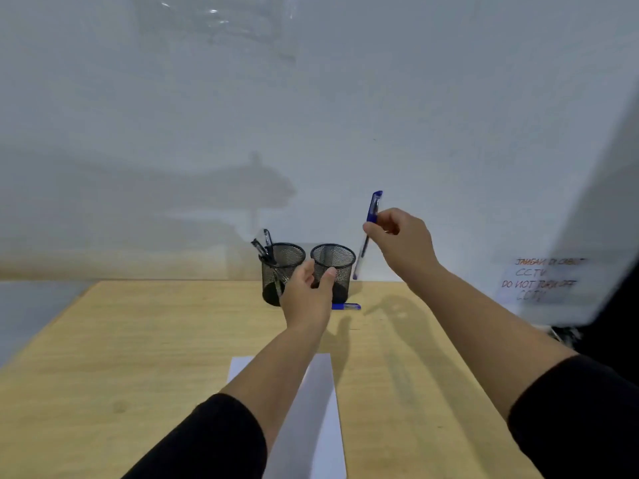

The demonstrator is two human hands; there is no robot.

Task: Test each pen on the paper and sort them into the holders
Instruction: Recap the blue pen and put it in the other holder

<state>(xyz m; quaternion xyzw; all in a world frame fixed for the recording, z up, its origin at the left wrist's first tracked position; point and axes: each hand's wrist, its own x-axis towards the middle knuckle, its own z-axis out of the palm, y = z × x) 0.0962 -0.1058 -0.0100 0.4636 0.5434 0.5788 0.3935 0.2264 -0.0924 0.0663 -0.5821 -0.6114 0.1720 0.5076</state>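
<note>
Two black mesh holders stand side by side at the far edge of the wooden table. The left holder (281, 261) has two black pens (264, 248) in it. My left hand (307, 295) grips the right holder (337, 262) from the front, thumb on its wall. My right hand (403, 238) pinches a capped blue pen (371, 210), held nearly upright in the air just right of that holder, cap end up. Another blue pen (347, 306) lies on the table at the right holder's foot. A white paper sheet (320, 402) lies near me, partly under my left forearm.
A pale wall rises right behind the holders. At the right, a white panel carries a handwritten CCTV note (541, 280). The wooden table (138, 357) spreads wide to the left and right of the paper.
</note>
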